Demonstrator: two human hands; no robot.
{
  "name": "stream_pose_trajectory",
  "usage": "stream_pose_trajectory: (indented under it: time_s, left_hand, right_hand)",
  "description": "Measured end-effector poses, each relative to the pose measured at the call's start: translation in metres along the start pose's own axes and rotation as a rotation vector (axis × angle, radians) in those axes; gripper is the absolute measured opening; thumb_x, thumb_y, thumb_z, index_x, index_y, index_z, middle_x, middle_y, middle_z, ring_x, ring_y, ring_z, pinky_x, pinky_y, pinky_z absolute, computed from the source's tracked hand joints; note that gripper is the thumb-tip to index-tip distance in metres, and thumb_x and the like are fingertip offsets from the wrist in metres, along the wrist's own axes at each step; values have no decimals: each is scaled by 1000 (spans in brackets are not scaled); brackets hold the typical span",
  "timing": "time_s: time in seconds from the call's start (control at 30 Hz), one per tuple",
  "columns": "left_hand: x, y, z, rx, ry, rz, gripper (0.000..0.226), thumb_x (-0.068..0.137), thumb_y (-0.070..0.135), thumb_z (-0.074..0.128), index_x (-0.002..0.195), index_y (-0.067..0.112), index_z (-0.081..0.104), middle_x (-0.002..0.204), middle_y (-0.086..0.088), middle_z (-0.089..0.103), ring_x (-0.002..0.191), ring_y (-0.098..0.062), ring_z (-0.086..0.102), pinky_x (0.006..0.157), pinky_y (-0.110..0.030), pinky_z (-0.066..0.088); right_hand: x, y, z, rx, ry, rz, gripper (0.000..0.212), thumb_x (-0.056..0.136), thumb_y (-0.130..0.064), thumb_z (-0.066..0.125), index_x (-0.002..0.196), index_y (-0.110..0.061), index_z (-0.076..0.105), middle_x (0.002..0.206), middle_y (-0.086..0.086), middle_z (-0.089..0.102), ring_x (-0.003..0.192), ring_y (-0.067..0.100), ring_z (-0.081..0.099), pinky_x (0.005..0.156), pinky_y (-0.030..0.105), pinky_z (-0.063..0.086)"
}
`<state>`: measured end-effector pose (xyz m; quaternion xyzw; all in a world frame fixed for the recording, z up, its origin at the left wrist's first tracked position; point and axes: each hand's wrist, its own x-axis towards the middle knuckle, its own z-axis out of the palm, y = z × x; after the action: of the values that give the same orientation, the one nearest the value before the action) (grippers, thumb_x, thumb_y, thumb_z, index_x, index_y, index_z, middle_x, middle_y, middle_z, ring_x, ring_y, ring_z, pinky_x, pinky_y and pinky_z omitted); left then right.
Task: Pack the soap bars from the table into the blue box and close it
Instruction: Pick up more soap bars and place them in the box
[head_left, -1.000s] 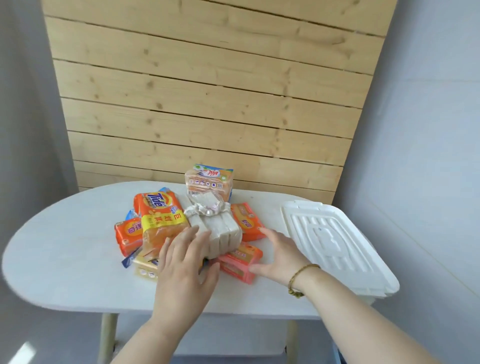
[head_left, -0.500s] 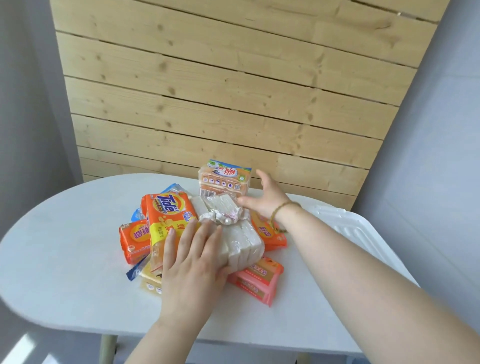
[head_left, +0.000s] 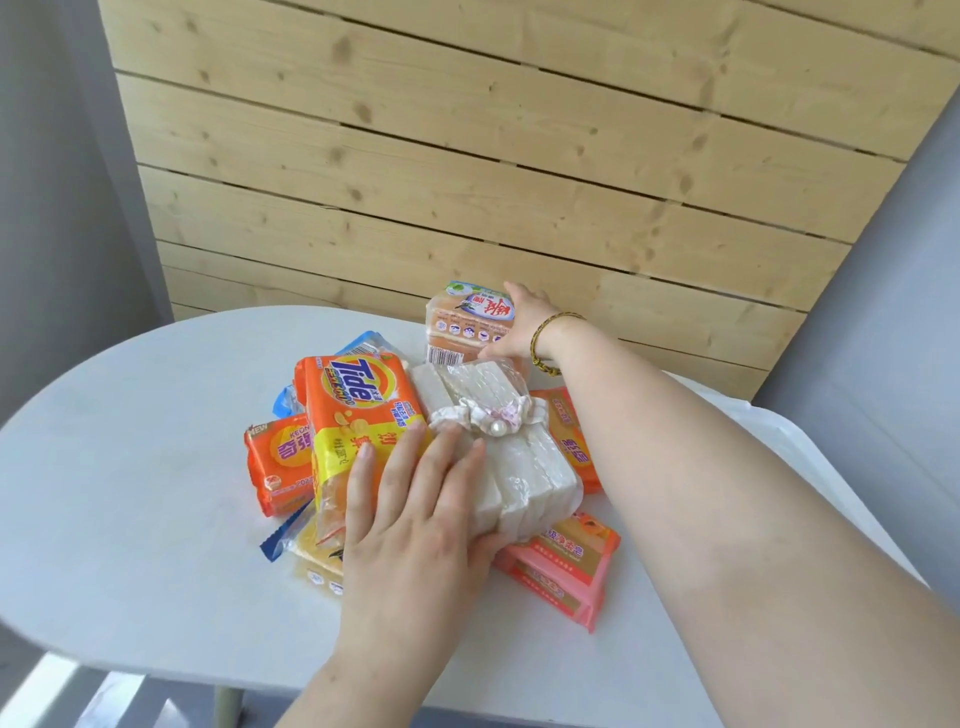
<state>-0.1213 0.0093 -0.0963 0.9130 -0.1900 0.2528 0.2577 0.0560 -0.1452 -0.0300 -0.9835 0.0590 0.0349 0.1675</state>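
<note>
A pile of wrapped soap bars lies mid-table: an orange Tide pack (head_left: 358, 410), a white bundle of bars tied with a ribbon (head_left: 524, 467), a pink pack (head_left: 566, 571), small orange packs (head_left: 278, 467) and a yellowish bar (head_left: 311, 556). My left hand (head_left: 415, 519) lies flat on the near end of the Tide pack and the white bundle, fingers spread. My right hand (head_left: 519, 327) reaches over the pile and grips the right side of a peach soap pack (head_left: 467, 322) standing at the back. The blue box is not in view.
The white oval table (head_left: 130, 467) stands against a wooden plank wall (head_left: 467, 156). A white ribbed lid (head_left: 779, 436) lies at the table's right end, mostly hidden behind my right forearm. Grey walls close in on both sides.
My right hand left the near right side of the pile, reached across it and took hold of the peach pack at the back. My left hand stayed on the pile.
</note>
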Motion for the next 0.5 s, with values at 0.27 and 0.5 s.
stream_pose_trajectory:
  time_s: [0.27, 0.5]
  left_hand:
    - [0, -1, -1, 8, -1, 14, 55, 70, 44, 41, 105, 10, 65, 111, -5, 68, 117, -23, 40, 107, -33, 5]
    - [-2, 3, -7, 70, -40, 0, 56, 69, 46, 47, 103, 6, 66, 110, -10, 68, 109, -36, 59, 102, -43, 17]
  right_hand:
    - [-5, 12, 1, 172, 153, 5, 81, 67, -29, 76, 134, -15, 33, 132, 13, 38, 121, 28, 42, 102, 39, 39]
    - [-44, 27, -46, 388, 309, 10, 87, 66, -23, 78, 137, -17, 28, 137, 11, 40, 121, 25, 47, 102, 33, 39]
